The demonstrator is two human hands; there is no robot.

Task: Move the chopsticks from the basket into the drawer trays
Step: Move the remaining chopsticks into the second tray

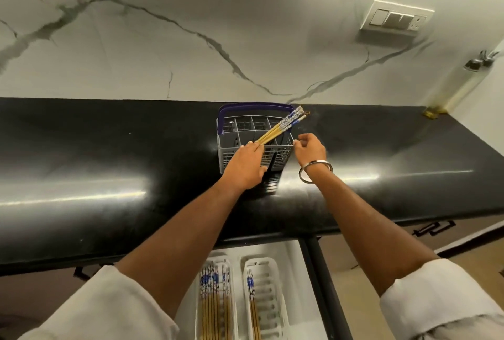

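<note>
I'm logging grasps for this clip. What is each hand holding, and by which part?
The left hand grips a bundle of yellow wooden chopsticks with blue-and-white patterned tops by their plain lower ends. The right hand seems empty, fingers at the grey plastic basket rim.

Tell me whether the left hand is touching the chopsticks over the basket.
Touching. The head view shows the left hand gripping the chopsticks at their lower ends.
</note>
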